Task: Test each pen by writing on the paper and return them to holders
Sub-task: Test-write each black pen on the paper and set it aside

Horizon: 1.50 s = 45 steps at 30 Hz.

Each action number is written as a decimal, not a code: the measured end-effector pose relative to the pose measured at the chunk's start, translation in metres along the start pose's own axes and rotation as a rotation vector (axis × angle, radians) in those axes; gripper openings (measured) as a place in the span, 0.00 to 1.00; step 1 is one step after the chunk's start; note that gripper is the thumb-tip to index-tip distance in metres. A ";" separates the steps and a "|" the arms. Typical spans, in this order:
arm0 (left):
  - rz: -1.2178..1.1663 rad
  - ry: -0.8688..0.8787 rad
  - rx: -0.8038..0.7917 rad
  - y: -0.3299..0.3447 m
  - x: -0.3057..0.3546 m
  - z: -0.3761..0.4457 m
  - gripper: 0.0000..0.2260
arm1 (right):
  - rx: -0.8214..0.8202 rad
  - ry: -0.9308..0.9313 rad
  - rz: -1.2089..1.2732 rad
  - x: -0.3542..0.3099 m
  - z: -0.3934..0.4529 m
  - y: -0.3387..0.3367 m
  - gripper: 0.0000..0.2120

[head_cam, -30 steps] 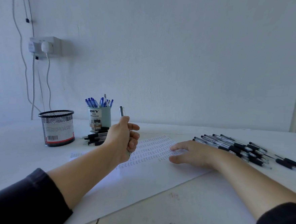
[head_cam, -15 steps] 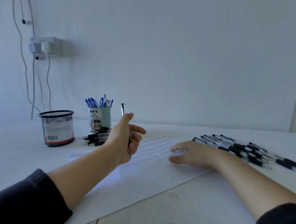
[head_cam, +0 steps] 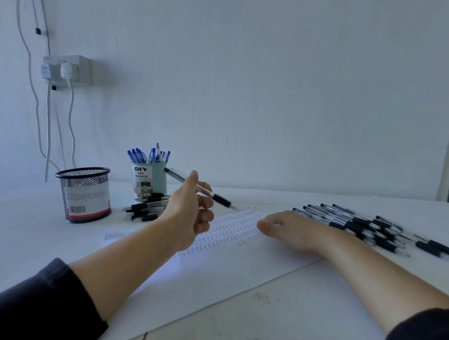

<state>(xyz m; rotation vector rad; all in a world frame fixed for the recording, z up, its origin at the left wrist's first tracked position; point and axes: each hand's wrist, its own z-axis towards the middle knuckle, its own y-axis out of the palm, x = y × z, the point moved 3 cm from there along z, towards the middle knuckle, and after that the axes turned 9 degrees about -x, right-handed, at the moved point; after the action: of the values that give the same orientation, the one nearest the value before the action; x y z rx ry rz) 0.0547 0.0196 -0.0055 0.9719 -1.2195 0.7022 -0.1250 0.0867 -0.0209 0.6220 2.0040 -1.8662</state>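
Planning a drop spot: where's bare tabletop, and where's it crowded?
Free: the near white tabletop in front of the white paper sheet, and left of the black mesh cup. Crowded: loose black pens far right, black pens piled by the teal holder, both hands over the sheet.

You see a cool, bluish, even light across the scene, fairly dim, with no glare. The wall is brightest toward 1 o'clock and greyer toward 9 o'clock. Shadows are soft: a faint one lies on the paper under your left forearm. The pen in your left hand is smeared by motion, its tip blurred most. Wide-angle distortion bends the cables at 10 o'clock and the table edge at 3 o'clock. The writing is too soft to read.
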 end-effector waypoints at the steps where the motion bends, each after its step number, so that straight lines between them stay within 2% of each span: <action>1: 0.010 0.001 -0.020 0.001 0.000 -0.001 0.14 | 0.028 -0.013 0.000 -0.001 -0.001 -0.001 0.17; 5: 0.144 0.024 -0.194 0.009 -0.002 -0.004 0.07 | 0.169 -0.117 0.101 -0.009 -0.003 -0.005 0.24; 9: 0.346 0.029 -0.315 0.015 -0.008 -0.005 0.02 | 0.240 -0.258 0.186 -0.024 -0.007 -0.006 0.10; 12: 0.328 0.030 -0.335 0.018 -0.014 -0.004 0.02 | 0.239 -0.276 0.124 -0.029 -0.008 -0.005 0.06; 14: 0.232 0.016 -0.326 0.019 -0.015 -0.004 0.08 | 0.272 -0.268 0.088 -0.028 -0.008 -0.008 0.05; 17: -0.032 -0.012 -0.275 0.015 -0.012 0.001 0.22 | 0.452 -0.108 -0.046 -0.018 -0.012 -0.023 0.08; 19: -0.122 -0.021 -0.230 0.008 -0.011 0.004 0.27 | 0.607 0.118 -0.244 -0.003 -0.017 -0.037 0.08; 21: -0.172 -0.041 -0.207 0.003 -0.011 0.006 0.30 | 0.676 0.340 -0.342 0.015 -0.024 -0.050 0.07; 23: -0.188 -0.071 -0.207 0.000 -0.011 0.007 0.31 | 0.658 0.511 -0.315 0.031 -0.030 -0.056 0.02; 25: -0.169 -0.094 -0.214 -0.001 -0.012 0.008 0.33 | 0.621 0.619 -0.298 0.039 -0.035 -0.058 0.05; 28: -0.123 -0.093 -0.227 -0.001 -0.012 0.009 0.34 | 0.572 0.698 -0.338 0.042 -0.037 -0.058 0.07; 33: -0.077 -0.086 -0.258 0.000 -0.012 0.009 0.34 | 0.489 0.772 -0.403 0.039 -0.039 -0.052 0.05; 37: -0.054 -0.085 -0.281 -0.001 -0.013 0.010 0.33 | 0.468 0.751 -0.448 0.037 -0.040 -0.049 0.07; 40: -0.031 -0.081 -0.301 -0.001 -0.013 0.011 0.33 | 0.458 0.674 -0.513 0.032 -0.034 -0.045 0.12; 42: -0.034 -0.077 -0.318 -0.002 -0.013 0.012 0.33 | 0.456 0.540 -0.533 0.027 -0.026 -0.041 0.14; 45: -0.033 -0.066 -0.364 -0.003 -0.011 0.014 0.33 | 0.364 0.185 -0.465 0.011 -0.012 -0.026 0.20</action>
<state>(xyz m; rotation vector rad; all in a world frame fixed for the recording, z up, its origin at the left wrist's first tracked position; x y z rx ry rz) 0.0486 0.0069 -0.0165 0.7142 -1.3300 0.4041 -0.1471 0.0988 -0.0032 0.4572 2.0690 -2.5718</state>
